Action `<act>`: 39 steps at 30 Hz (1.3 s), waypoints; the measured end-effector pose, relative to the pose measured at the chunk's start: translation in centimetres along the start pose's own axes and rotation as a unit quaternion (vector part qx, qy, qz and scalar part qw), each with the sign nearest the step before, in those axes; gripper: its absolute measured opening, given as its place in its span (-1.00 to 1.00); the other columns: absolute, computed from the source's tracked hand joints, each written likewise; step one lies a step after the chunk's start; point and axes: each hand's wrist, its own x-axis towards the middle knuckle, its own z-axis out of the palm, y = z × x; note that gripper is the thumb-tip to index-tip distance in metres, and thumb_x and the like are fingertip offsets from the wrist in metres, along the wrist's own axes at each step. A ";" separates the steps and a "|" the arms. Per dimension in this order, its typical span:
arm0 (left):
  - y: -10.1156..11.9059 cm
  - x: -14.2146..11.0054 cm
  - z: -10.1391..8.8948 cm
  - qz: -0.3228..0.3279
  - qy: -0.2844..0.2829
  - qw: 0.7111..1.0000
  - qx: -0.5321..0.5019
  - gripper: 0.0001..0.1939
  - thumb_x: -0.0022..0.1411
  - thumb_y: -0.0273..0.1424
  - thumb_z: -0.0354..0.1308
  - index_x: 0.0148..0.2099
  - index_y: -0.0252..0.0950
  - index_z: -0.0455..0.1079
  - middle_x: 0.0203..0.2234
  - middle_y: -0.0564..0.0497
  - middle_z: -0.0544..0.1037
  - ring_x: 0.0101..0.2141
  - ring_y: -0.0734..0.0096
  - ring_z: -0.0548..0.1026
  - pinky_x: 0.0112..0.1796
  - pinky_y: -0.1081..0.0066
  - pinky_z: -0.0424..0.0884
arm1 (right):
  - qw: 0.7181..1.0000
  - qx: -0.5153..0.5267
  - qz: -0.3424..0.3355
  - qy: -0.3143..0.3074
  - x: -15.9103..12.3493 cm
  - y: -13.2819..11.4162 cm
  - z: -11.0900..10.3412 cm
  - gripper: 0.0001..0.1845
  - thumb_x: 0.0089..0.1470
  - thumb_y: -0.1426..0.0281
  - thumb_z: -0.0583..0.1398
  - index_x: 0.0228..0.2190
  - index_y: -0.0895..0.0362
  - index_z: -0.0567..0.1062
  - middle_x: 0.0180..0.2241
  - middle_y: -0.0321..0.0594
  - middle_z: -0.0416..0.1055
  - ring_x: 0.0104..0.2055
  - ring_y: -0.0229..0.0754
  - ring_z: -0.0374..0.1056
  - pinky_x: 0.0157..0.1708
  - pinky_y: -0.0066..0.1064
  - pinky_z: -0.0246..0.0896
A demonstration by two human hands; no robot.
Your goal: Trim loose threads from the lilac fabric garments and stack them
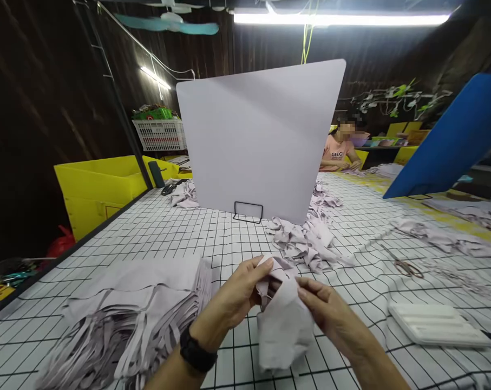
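Observation:
Between my two hands hangs a pale lilac-grey piece of fabric (286, 330), its lower end just over the gridded tablecloth. My left hand (245, 284), with a black watch on the wrist, is closed on the cloth's upper left edge, some fingers hidden inside a fold. With thumb and fingers my right hand (320, 298) pinches the upper right edge. To the left lies a thick stack of similar fabric pieces (139, 281) with loose straps. Beyond my hands is a loose heap of the same fabric (304, 241).
A white board (261, 141) stands in a black wire holder (248, 212). On the right are scissors (403, 264), a white flat device (438, 325) and a tilted blue board (448, 141). A yellow bin (99, 189) is at left. Another person (338, 149) sits across the table.

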 end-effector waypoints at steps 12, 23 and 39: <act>-5.1 -5.0 -4.5 -0.007 0.121 0.834 0.538 -0.84 0.19 -0.31 0.20 -0.40 -0.27 0.41 -0.49 -0.03 0.47 -0.40 0.24 0.44 -0.35 0.34 0.30 | 0.938 -0.299 -0.011 0.173 -1.8 3.6 -8.7 -0.64 -0.15 0.09 0.42 -0.32 0.04 0.71 -0.25 -0.10 0.67 -0.07 0.25 0.52 -0.07 -0.04 0.39; -6.8 5.7 1.0 0.119 -0.011 0.851 0.511 -0.56 0.23 -0.44 0.12 0.16 -0.26 0.44 0.07 -0.22 0.48 0.15 -0.05 0.33 0.18 0.03 0.21 | 0.953 -0.250 -0.059 0.162 -2.1 3.2 -6.4 -0.47 -0.02 -0.02 0.35 -0.15 0.11 0.60 -0.28 -0.14 0.57 -0.17 0.02 0.47 -0.14 -0.19 0.34; 0.2 6.0 4.9 0.101 -0.339 0.879 0.319 -0.73 0.15 -0.36 0.31 -0.07 -0.21 0.49 -0.22 -0.04 0.56 -0.08 0.22 0.49 -0.05 0.29 0.40 | 0.971 -0.214 -0.101 -0.025 -4.7 -7.0 -5.1 -0.75 0.03 0.17 0.36 -0.30 0.02 0.51 -0.51 -0.31 0.33 -0.46 -0.19 0.22 -0.45 -0.36 0.14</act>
